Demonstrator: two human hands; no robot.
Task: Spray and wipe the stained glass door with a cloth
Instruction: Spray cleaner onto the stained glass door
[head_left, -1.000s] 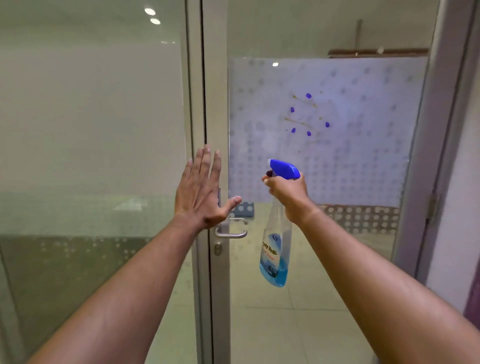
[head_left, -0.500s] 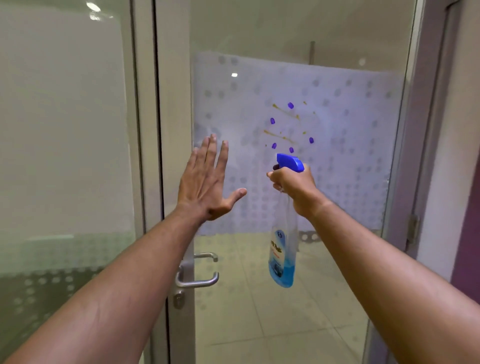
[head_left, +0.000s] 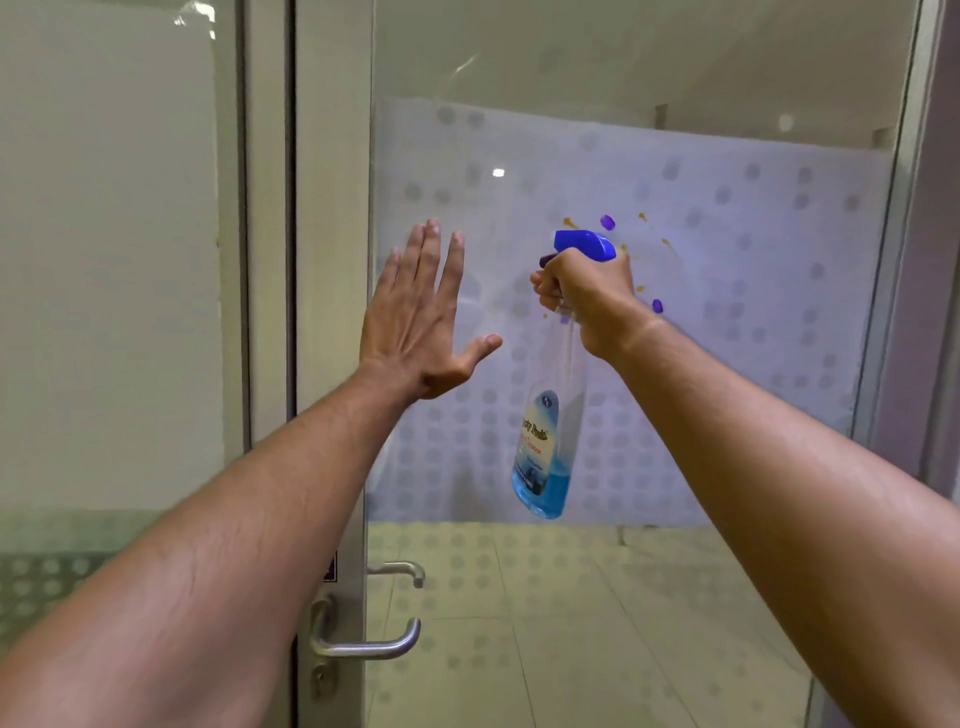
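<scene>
The glass door carries a frosted dotted band with purple and yellow stains near its middle. My right hand grips the neck of a clear spray bottle with a blue trigger head and a little blue liquid at the bottom. The bottle is held up right in front of the stains and hides some of them. My left hand is flat with straight fingers against the glass, just left of the bottle. No cloth is in view.
A metal lever handle sits low on the door's left frame. A fixed glass panel stands to the left. A wall edge and hinge side run down the right. Tiled floor shows through the glass.
The view has come closer to the door. My right hand has raised the bottle up over the stains. My left hand has shifted from the frame onto the glass.
</scene>
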